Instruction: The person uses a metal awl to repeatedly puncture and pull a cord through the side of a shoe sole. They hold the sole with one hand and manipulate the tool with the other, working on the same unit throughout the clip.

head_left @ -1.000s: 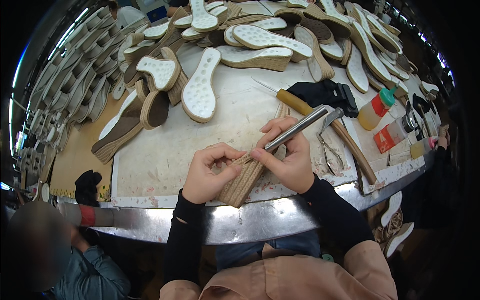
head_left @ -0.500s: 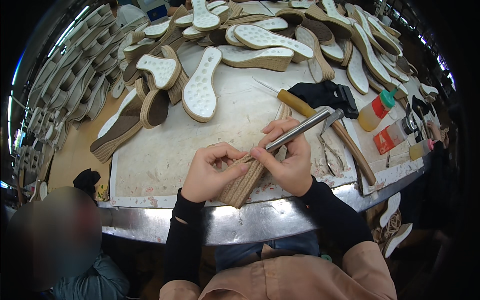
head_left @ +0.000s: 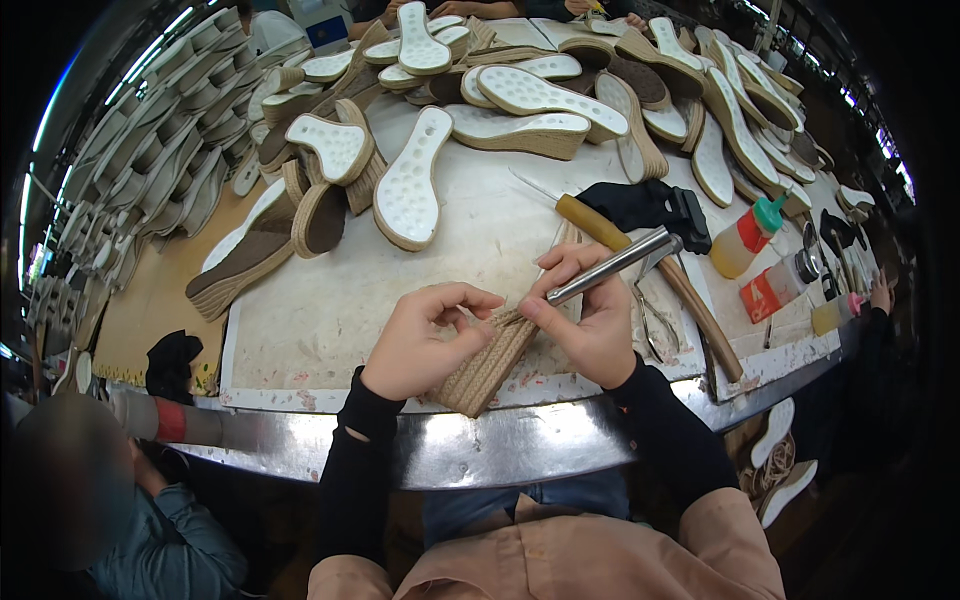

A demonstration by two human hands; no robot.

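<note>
The braided wedge sole (head_left: 487, 372) lies between left fingers (head_left: 474, 296), their hold unclear, and right fingers (head_left: 546, 319) pinching it plus a metal rod (head_left: 615, 264), which a divided grip could drop.

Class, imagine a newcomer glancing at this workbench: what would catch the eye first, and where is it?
Probably the heap of wedge soles with white, dimpled faces, across the table's far side. Next, front and centre, the braided wedge between the left hand and right hand, which also holds a shiny metal rod. Then the green-capped bottle at right.
</note>
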